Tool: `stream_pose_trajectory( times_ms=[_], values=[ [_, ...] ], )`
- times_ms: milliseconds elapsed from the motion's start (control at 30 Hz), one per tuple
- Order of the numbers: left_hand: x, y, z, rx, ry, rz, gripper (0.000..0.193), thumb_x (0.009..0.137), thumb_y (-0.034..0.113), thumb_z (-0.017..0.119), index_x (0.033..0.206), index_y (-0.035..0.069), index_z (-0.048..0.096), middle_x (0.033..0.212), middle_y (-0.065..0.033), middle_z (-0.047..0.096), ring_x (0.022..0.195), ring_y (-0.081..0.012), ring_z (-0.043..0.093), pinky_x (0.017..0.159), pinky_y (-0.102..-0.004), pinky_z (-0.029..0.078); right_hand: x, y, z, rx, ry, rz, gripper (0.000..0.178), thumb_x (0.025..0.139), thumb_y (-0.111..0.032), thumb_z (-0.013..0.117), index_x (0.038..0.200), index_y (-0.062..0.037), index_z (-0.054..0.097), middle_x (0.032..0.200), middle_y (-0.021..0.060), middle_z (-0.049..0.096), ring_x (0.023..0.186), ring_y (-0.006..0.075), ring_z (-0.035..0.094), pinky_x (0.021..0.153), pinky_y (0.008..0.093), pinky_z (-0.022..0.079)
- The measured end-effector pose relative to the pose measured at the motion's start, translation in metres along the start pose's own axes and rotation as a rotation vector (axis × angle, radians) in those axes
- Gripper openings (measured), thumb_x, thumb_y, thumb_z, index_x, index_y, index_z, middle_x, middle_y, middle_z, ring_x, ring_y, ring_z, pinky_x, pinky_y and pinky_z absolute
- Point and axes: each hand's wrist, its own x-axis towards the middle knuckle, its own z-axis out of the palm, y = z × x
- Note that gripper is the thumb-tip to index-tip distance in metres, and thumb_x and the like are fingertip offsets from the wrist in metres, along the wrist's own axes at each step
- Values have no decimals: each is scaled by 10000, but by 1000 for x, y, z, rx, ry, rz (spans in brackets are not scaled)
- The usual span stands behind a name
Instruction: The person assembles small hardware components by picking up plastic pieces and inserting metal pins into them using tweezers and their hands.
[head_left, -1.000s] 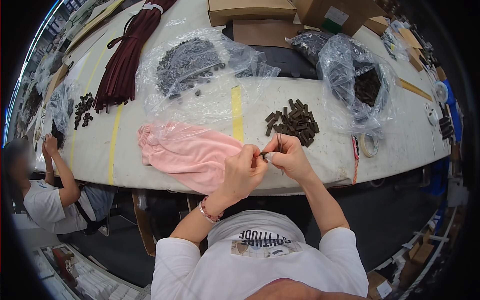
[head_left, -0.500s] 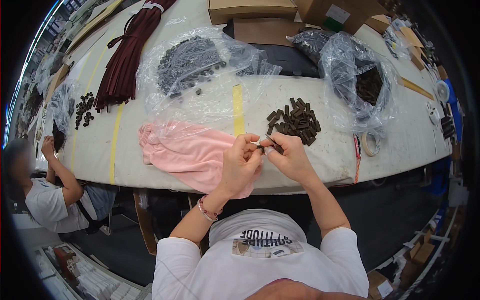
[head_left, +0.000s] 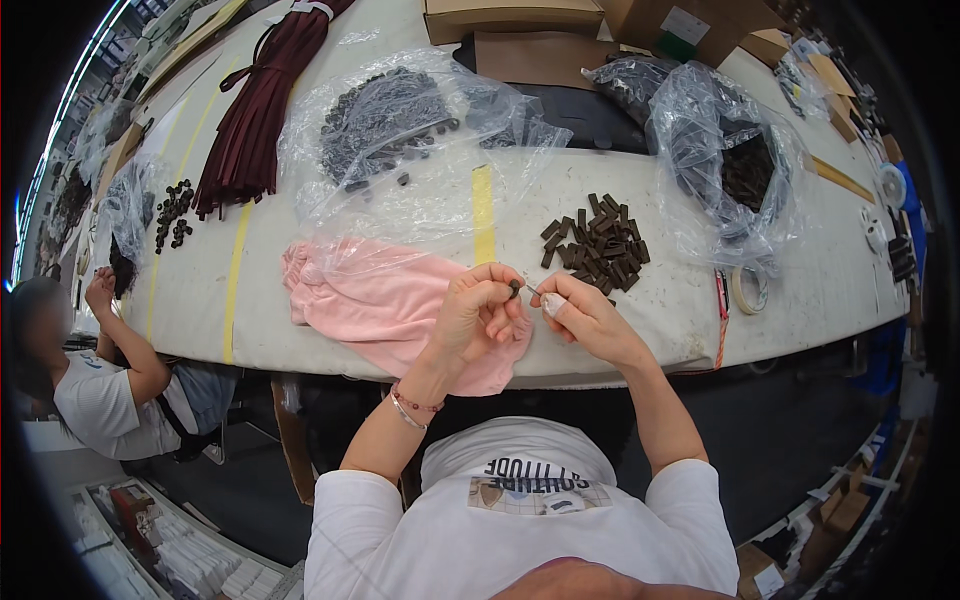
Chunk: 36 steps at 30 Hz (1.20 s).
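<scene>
Pinching a small dark piece (head_left: 515,288) in my left hand (head_left: 475,315); it sits between my hands. Right hand (head_left: 588,320) grips a thin tool (head_left: 533,291), mostly hidden by my fingers, type unclear. Right-hand clear bag (head_left: 690,130), mouth open, holds dark brown pieces (head_left: 747,175). Left clear bag (head_left: 335,212) has dark beads (head_left: 375,120), blurred by plastic. Cardboard box (head_left: 515,20) cut off up top, contents hidden.

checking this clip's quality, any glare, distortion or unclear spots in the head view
Head view: the table edge bows and corners go black; head view: white glints streak the clear plastic beside the maroon strips; head view: the small dark piece in the left hand shows little detail.
</scene>
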Motion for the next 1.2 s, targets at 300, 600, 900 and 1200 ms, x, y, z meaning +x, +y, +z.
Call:
stream_pose_trajectory(
  times_ms=[300,600,900,1200],
  values=[
    [2,1,-3,-25,12,-36,168,792,21,457,893,-69,555,608,-116,562,324,-76,371,316,-210,382,11,4,3,144,-36,104,183,890,-203,451,865,-36,521,566,-18,468,448,29,373,410,186,291],
    [2,2,-2,57,60,-82,120,783,7,467,813,-61,561,559,-82,526,298,-32,257,257,-173,270,14,7,-3,267,-160,95,148,865,-157,469,800,-39,529,569,-16,494,457,14,354,413,179,269],
    [2,1,2,120,52,-85,129,799,7,456,835,-51,565,577,-73,528,308,-27,278,271,-173,284,17,7,-12,206,-234,83,133,860,-144,497,822,-30,553,611,-21,515,512,27,399,452,184,300],
    [-5,-15,12,239,115,113,142,848,23,450,913,-42,558,609,-60,535,397,-57,420,397,-191,383,12,1,-5,-602,93,-198,82,728,-91,529,792,-45,549,516,127,504,515,248,545,490,354,406]
  ],
)
